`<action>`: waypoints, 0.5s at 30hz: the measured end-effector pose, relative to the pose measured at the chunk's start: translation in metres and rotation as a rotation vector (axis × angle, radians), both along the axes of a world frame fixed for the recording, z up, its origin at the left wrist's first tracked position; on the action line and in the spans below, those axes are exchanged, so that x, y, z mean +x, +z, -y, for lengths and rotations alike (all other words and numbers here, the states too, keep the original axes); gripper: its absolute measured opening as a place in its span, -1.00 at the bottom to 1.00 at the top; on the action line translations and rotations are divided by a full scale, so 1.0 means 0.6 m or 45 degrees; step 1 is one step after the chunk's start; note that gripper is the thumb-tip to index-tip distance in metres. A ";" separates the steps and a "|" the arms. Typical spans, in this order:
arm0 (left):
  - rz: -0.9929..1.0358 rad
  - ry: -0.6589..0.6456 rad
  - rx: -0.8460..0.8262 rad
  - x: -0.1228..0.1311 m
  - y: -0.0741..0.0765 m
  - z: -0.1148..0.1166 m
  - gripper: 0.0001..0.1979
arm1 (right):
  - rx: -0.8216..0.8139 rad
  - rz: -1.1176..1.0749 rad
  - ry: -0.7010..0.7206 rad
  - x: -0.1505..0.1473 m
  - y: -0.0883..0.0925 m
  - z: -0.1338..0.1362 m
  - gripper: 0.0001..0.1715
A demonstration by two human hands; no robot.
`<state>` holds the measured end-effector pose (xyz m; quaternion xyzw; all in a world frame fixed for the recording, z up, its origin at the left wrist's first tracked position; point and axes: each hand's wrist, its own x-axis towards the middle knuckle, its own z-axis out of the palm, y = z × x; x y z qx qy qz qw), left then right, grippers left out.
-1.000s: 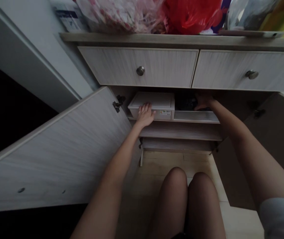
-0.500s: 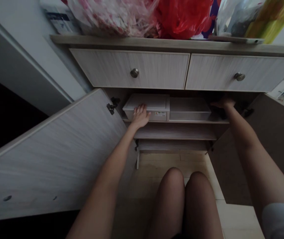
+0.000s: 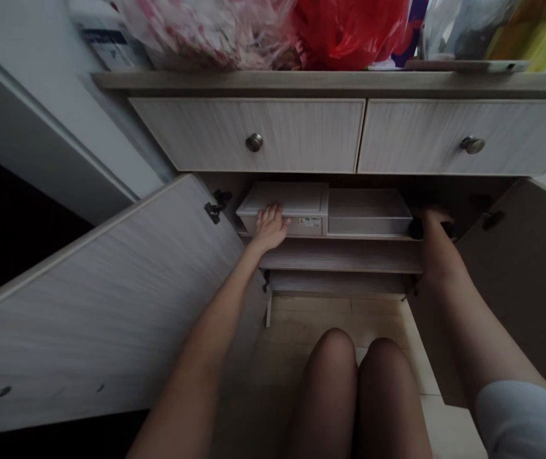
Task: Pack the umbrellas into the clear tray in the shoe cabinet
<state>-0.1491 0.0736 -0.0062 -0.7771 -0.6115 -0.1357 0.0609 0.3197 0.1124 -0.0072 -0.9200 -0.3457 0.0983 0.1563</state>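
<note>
My left hand (image 3: 271, 228) lies with its fingers spread against the top front edge of a white plastic drawer box (image 3: 292, 199), which bears a small label. Beside that box, on the same upper shelf, stands an open-topped translucent tray (image 3: 368, 217). My right hand (image 3: 434, 217) reaches into the dark right end of the shelf. Its fingers are bent around a black object (image 3: 416, 229), of which parts show on both sides of the hand. Shadow hides its shape and most of the fingertips.
Two cabinet doors, left (image 3: 124, 306) and right (image 3: 506, 280), stand wide open around my arms. Above are two closed drawers with round knobs (image 3: 254, 142). Plastic bags (image 3: 353, 32), a bottle (image 3: 110, 41) and a flat device (image 3: 468, 65) crowd the countertop. My knees (image 3: 337, 357) are close below.
My right hand has come lower and nearer the shelf's front edge, with the black object now showing beside it. My left hand stays on the drawer box. The view has shifted slightly.
</note>
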 end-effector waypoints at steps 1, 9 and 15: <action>0.003 -0.003 0.000 0.000 0.000 0.000 -0.40 | -0.003 -0.029 -0.087 -0.003 -0.001 -0.004 0.23; 0.017 -0.021 -0.026 -0.006 0.000 -0.008 -0.40 | 0.333 0.023 -0.033 -0.018 0.017 0.040 -0.13; 0.021 -0.001 -0.142 -0.002 0.019 -0.014 -0.40 | 0.745 0.143 0.491 -0.068 0.043 0.270 -0.18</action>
